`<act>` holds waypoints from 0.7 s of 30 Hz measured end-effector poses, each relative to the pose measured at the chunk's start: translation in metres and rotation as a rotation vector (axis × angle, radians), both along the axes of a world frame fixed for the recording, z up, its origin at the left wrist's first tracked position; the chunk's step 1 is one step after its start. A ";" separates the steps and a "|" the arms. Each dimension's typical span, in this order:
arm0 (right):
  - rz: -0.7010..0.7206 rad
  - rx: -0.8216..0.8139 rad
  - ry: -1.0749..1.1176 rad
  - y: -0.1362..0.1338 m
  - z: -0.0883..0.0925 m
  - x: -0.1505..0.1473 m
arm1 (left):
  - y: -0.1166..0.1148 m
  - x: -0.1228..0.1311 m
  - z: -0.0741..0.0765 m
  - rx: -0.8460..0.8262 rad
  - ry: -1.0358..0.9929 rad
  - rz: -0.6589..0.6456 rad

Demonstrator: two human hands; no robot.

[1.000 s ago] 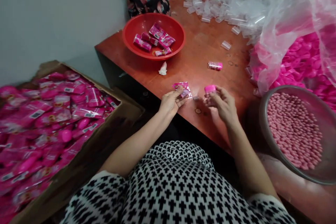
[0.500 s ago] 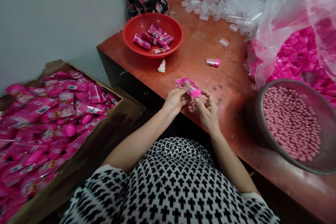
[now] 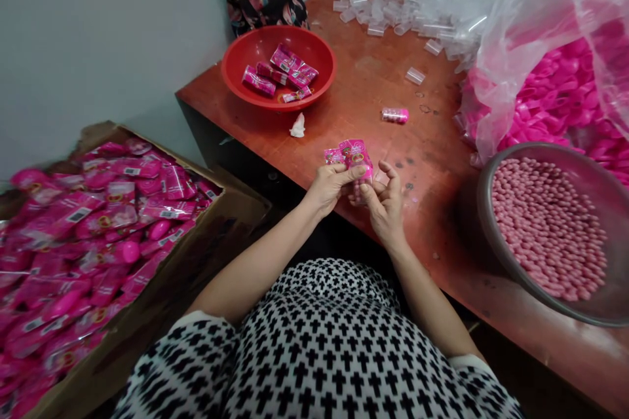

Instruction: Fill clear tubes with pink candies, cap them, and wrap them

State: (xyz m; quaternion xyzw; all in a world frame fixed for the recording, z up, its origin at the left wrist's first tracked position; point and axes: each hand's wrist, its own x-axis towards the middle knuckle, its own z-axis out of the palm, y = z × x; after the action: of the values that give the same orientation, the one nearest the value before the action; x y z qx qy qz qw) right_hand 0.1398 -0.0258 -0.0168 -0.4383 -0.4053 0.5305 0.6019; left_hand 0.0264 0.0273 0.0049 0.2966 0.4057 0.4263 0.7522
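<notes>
Over the table's front edge, my left hand pinches a pink printed plastic wrapper between thumb and fingers. The wrapper lies over the pink-capped end of a clear candy tube. Lower down, my right hand grips this tube with its thumb and some fingers, while its index finger is raised. The fingers partly hide the tube, and I cannot tell how far it sits inside the wrapper. A second capped tube lies on the table beyond my hands.
A red bowl with several pink packets stands at the back left, near a crumpled white scrap. Clear plastic tubes are heaped behind. To the right are a bag of pink parts and a candy basin; a carton of packets is left.
The wrapper has come to the right over the tube's pink cap. My right index finger has lifted away. The camera view has shifted slightly.
</notes>
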 end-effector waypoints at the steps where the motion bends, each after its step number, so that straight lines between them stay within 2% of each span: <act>1: 0.009 -0.007 0.016 0.001 0.000 0.001 | 0.000 0.000 0.001 0.001 0.009 -0.003; 7: 0.088 -0.083 0.185 0.006 -0.002 0.005 | 0.004 -0.001 0.005 0.078 0.044 -0.031; 12: 0.001 -0.016 0.027 0.007 0.000 0.004 | 0.004 0.001 0.005 0.045 0.068 -0.080; 18: 0.059 -0.080 0.195 0.010 -0.007 0.003 | 0.002 0.002 0.002 -0.006 0.033 -0.099; 21: 0.021 -0.036 0.101 0.008 -0.010 0.001 | 0.001 0.001 0.002 0.003 0.052 -0.093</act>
State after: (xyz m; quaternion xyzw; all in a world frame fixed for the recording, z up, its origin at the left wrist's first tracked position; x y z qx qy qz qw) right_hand 0.1410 -0.0182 -0.0270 -0.4174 -0.3694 0.5652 0.6081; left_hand 0.0276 0.0285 0.0067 0.3271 0.4103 0.3837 0.7599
